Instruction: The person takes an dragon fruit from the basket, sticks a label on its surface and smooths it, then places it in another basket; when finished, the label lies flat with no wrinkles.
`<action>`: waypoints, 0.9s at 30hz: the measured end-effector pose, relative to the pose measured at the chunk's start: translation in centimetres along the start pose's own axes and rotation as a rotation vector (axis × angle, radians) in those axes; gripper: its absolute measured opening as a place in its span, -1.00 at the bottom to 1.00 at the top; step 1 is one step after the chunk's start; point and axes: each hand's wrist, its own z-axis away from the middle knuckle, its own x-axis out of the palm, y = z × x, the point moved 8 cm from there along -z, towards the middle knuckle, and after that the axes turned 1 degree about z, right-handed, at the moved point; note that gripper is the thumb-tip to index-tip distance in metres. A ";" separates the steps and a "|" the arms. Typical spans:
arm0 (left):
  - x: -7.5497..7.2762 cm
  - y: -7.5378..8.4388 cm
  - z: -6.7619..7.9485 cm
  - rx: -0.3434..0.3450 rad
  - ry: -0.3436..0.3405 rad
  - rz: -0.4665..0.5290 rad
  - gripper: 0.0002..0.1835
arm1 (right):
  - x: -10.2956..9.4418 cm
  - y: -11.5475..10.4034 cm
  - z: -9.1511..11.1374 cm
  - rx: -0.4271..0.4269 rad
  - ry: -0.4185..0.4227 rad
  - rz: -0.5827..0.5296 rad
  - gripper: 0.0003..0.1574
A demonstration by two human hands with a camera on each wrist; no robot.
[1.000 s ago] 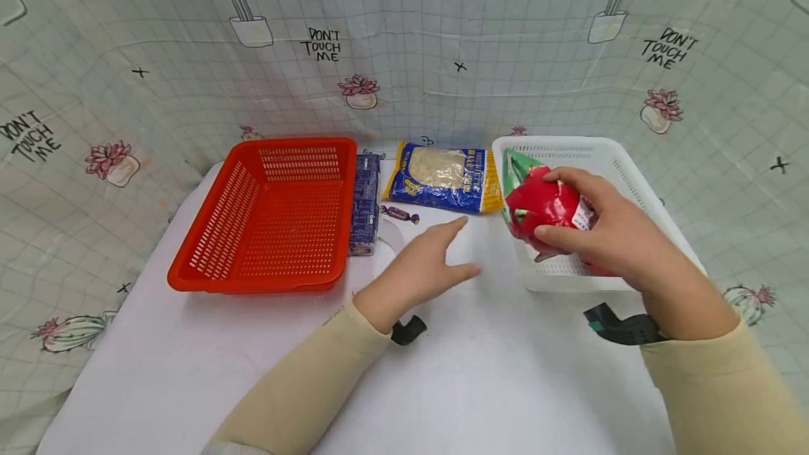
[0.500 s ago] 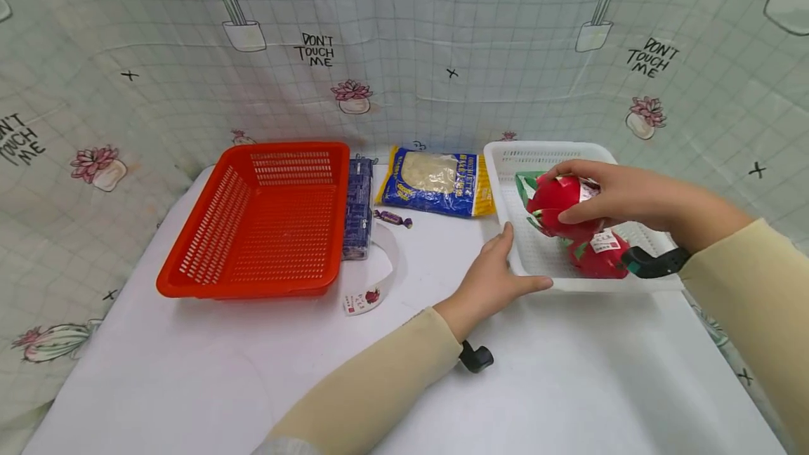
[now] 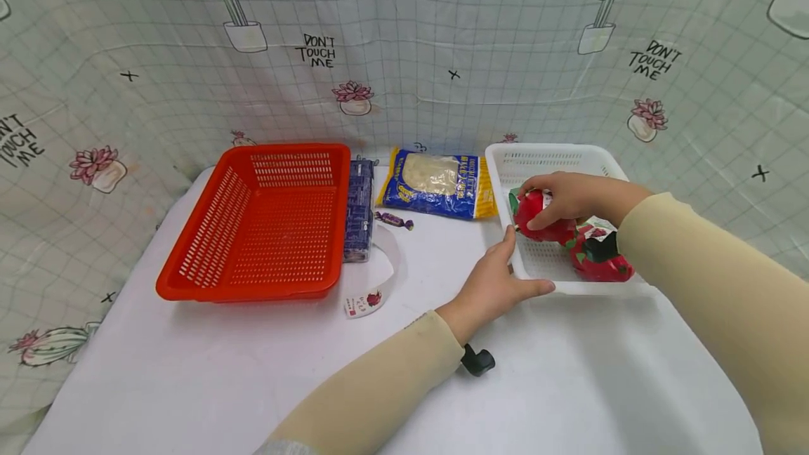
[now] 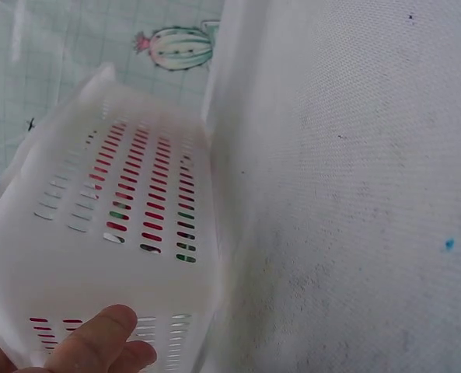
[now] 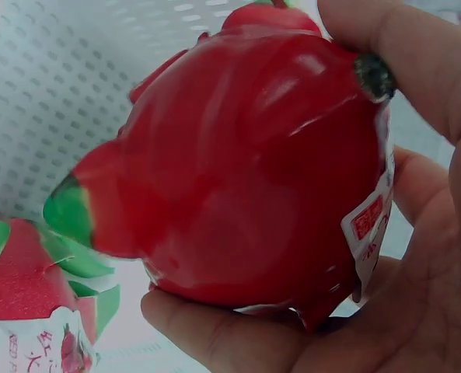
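My right hand (image 3: 562, 199) grips a red dragon fruit (image 3: 537, 216) inside the white basket (image 3: 588, 288), thumb on one side and fingers round the other. In the right wrist view this dragon fruit (image 5: 261, 171) fills the middle, a white label at its right edge. A second dragon fruit (image 3: 603, 269) lies near the basket's front, partly hidden by the black wrist camera. My left hand (image 3: 489, 290) rests at the basket's front left corner, thumb stretched along the front rim. Its fingertips (image 4: 117, 318) press the outside wall in the left wrist view.
A red basket (image 3: 253, 292) stands at left. Beside it lie a dark blue patterned box (image 3: 359, 209), a curled white paper strip (image 3: 366, 300) and a purple wrapped candy (image 3: 395, 220). A blue and yellow food packet (image 3: 436, 185) lies at the back, near the white basket.
My right hand has brought the dragon fruit from over the white basket's left rim down inside it. My left hand has moved right from mid-table to the basket's corner.
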 end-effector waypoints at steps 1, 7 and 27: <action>0.0 0.0 0.0 0.002 0.000 -0.003 0.26 | 0.1 0.0 -0.3 0.010 -0.004 0.006 -0.01; 0.2 -0.1 -0.1 0.016 0.001 -0.019 0.26 | 1.2 0.5 -1.8 0.058 -0.017 0.044 0.02; 0.1 -0.2 -0.2 0.028 0.002 -0.039 0.27 | 2.7 1.6 -2.2 0.043 -0.174 0.071 -0.12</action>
